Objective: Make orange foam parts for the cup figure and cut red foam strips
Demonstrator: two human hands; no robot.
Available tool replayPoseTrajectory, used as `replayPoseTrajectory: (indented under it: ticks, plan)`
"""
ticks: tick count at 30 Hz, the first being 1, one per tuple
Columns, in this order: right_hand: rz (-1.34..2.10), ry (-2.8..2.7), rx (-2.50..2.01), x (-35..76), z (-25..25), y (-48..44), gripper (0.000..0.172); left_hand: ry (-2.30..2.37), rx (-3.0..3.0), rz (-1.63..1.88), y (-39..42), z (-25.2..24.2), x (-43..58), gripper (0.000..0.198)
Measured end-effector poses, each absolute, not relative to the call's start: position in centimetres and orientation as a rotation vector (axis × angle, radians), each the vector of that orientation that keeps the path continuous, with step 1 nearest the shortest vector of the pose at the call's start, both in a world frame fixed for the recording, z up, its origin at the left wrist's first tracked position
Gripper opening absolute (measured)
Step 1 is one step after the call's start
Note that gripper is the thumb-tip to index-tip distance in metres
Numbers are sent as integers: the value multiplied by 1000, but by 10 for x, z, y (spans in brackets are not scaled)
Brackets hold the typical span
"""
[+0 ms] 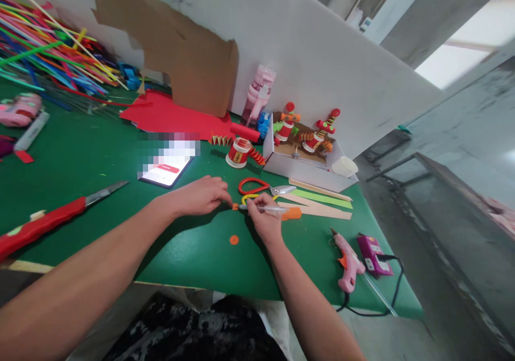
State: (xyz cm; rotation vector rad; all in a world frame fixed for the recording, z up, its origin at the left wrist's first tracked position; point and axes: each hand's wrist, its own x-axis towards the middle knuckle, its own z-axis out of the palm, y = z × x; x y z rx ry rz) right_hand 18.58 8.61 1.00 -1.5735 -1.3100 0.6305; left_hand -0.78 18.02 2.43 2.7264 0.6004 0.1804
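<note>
At the far left the red-handled knife runs off the edge of view, its handle end cut off; the phone beyond my wrist has its screen blurred out, unreadable; my left hand lies on the green table, fingertips pressed together onto a small orange disc, which they half cover; a second orange disc lies bare just nearer me; my right hand pinches a pen, its tip at the held disc; the scissors sit just behind; further right an open white box holds small red paper figures, too small to make out; the pink glue gun lies near the table's edge.
</note>
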Motion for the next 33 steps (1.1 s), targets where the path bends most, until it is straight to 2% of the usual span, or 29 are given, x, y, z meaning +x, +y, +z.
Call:
replayPoseTrajectory:
  ticks: [33]
  plan:
    - [645,-1304,-1576,186,9,87,29,629,2715,183,179,22,-8,43]
